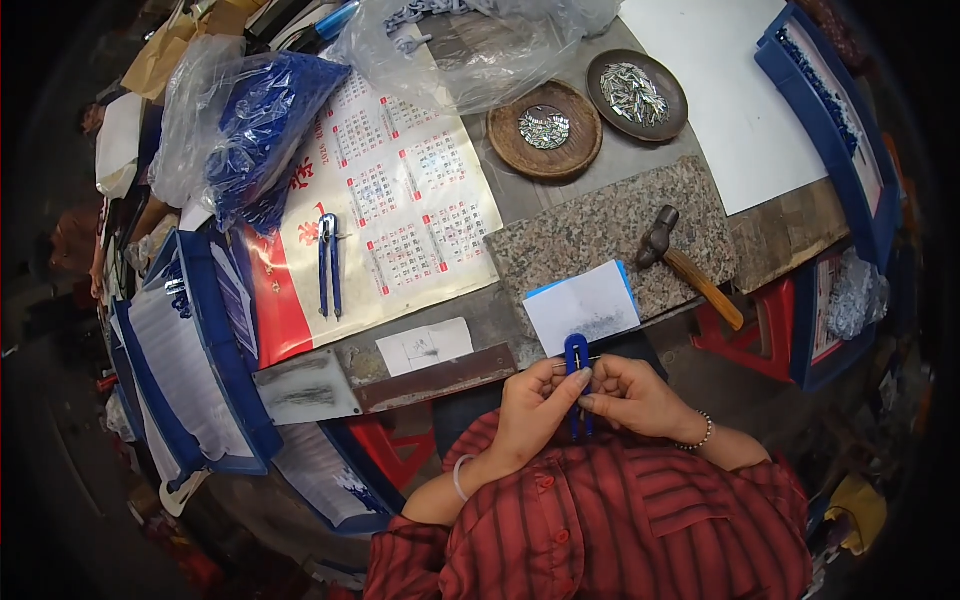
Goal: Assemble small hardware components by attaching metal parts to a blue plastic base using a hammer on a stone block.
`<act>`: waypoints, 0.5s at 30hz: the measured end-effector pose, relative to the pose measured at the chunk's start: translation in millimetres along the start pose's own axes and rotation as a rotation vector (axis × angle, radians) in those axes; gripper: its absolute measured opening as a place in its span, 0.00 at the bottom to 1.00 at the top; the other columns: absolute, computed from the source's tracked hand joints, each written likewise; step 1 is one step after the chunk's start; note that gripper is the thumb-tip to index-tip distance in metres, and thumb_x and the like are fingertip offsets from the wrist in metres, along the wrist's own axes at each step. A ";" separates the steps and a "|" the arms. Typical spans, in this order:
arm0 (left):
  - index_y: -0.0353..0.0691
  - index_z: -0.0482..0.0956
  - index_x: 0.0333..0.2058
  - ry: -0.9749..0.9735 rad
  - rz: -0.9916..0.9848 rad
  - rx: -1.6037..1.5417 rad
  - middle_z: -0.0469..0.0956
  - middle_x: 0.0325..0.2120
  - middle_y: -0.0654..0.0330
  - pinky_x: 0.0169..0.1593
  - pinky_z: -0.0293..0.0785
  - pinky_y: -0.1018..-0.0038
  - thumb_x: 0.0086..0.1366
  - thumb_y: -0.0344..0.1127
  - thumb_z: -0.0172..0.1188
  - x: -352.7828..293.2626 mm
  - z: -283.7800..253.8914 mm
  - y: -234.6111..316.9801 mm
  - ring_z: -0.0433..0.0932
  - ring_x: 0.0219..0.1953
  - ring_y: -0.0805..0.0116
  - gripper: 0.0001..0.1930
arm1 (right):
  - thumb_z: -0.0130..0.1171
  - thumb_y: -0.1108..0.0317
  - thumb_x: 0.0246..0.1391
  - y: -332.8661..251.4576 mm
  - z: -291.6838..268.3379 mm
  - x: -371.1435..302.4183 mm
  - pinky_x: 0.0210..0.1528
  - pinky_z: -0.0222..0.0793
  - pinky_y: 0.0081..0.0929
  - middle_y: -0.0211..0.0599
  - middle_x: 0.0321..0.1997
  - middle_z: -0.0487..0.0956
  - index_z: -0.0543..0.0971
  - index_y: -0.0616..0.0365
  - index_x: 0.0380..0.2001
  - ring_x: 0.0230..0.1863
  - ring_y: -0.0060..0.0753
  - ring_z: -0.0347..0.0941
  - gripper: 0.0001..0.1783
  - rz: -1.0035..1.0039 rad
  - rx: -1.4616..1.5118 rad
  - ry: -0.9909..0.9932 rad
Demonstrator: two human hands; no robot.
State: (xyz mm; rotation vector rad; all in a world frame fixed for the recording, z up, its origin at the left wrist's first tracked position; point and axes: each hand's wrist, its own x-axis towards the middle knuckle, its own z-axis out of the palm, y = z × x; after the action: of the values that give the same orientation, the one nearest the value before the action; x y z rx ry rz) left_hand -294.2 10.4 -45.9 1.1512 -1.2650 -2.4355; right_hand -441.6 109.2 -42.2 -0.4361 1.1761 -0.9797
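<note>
Close to my body, at the table's front edge, both hands hold a blue two-legged tool that looks like a drawing compass [576,352]. Its rounded top points away from me and its legs hang down between my fingers. My left hand [537,402] pinches it from the left, thumb on its front. From the other side my right hand [635,397] grips it with thumb and fingers, where a thin metal pin shows crosswise. Just beyond lies a white pad with a blue edge [582,308], smudged grey. A hammer [661,240] with a wooden handle rests on the granite slab [600,225].
Two round dishes, one wooden [503,140] and one dark [683,115], hold small metal pieces. Another compass [330,265] lies on a calendar sheet [440,235]. Blue trays [205,350] stand at the left, another tray [880,215] at the right. Plastic bags [270,120] fill the far left.
</note>
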 end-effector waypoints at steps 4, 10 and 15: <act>0.30 0.76 0.36 0.030 0.038 0.014 0.79 0.27 0.62 0.31 0.70 0.85 0.64 0.30 0.55 0.0 3.4 2.2 0.74 0.28 0.83 0.08 | 0.56 0.72 0.56 -0.7 -0.1 -1.7 0.16 0.55 0.12 0.23 0.19 0.69 0.65 0.58 0.27 0.17 0.09 0.61 0.10 0.005 0.016 -0.005; 0.30 0.76 0.35 0.023 0.032 0.052 0.78 0.25 0.63 0.30 0.69 0.86 0.64 0.31 0.56 0.3 1.4 4.1 0.73 0.27 0.84 0.08 | 0.56 0.73 0.56 0.4 0.9 -0.1 0.16 0.54 0.12 0.22 0.19 0.68 0.65 0.58 0.27 0.17 0.09 0.61 0.09 -0.017 0.014 0.001; 0.30 0.77 0.35 0.031 0.032 0.071 0.78 0.25 0.64 0.30 0.68 0.86 0.64 0.31 0.56 0.4 2.5 5.4 0.72 0.27 0.85 0.08 | 0.55 0.72 0.57 -1.9 1.7 0.3 0.17 0.55 0.12 0.22 0.19 0.68 0.65 0.58 0.27 0.18 0.08 0.61 0.09 0.000 -0.023 0.008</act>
State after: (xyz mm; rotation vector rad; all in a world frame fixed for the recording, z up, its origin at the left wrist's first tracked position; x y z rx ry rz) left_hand -297.3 8.4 -41.1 1.1722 -1.3604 -2.3582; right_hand -440.8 107.6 -40.3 -0.4504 1.1952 -0.9692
